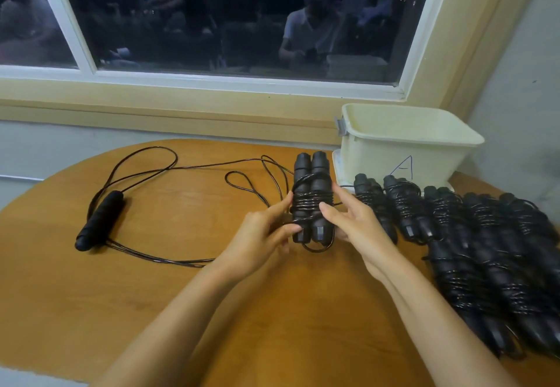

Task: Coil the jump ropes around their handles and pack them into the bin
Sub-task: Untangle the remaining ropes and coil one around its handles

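Fingers of my left hand [266, 236] pinch the cord [312, 204] wound round the paired jump-rope handles [312, 168]; my right hand [354, 223] clasps them, thumb across the coils.

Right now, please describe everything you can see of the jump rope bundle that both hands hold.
The jump rope bundle is two black handles side by side, roughly upright, tops pointing toward the window. The handles look like matte plastic. Thin glossy black cord is wound several times around their middle, and a small loop hangs below the lower ends. The left hand pinches its left side, the right hand holds its right side, over the wooden table.
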